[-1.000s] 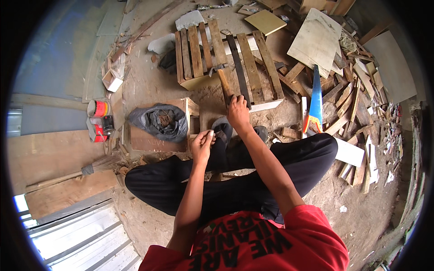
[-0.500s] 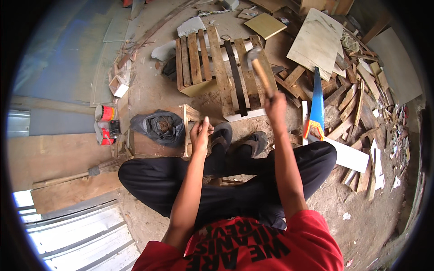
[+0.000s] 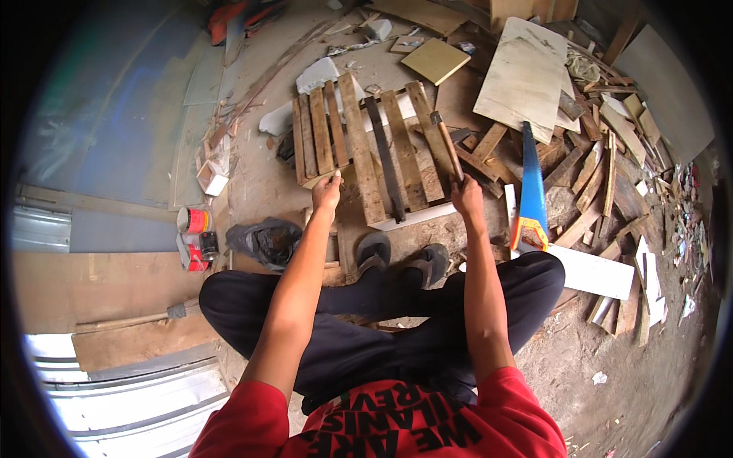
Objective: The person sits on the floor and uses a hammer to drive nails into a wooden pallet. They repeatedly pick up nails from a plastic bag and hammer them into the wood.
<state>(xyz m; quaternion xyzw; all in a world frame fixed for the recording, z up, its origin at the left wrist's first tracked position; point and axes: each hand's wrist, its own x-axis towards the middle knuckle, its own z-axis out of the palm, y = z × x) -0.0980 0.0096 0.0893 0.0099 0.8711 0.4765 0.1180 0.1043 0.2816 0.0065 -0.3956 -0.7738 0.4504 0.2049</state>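
A slatted wooden frame [image 3: 355,145], much like a small pallet, lies on the ground ahead of my feet. One dark strip [image 3: 385,156] runs among its paler slats. My left hand [image 3: 326,195] is closed at the near left edge of the frame, thumb uppermost; its curled fingers are partly hidden. In my right hand [image 3: 467,200] is a hammer, gripped low on its wooden handle [image 3: 449,145]. The hammer's dark head [image 3: 436,118] points away from me, over the frame's right slat. Whether the head touches the wood I cannot tell.
A blue-bladed handsaw [image 3: 533,191] lies to the right, by a white board [image 3: 592,271] and heaped wood scraps [image 3: 588,175]. Left of my feet sit a black plastic bag [image 3: 263,243] and several cans [image 3: 195,221]. A yellowish panel [image 3: 436,61] lies beyond the frame.
My left hand has moved forward from above the wooden box to the frame's near edge. The hammer, raised before, is now lower and farther right along the frame. The view has shifted slightly.
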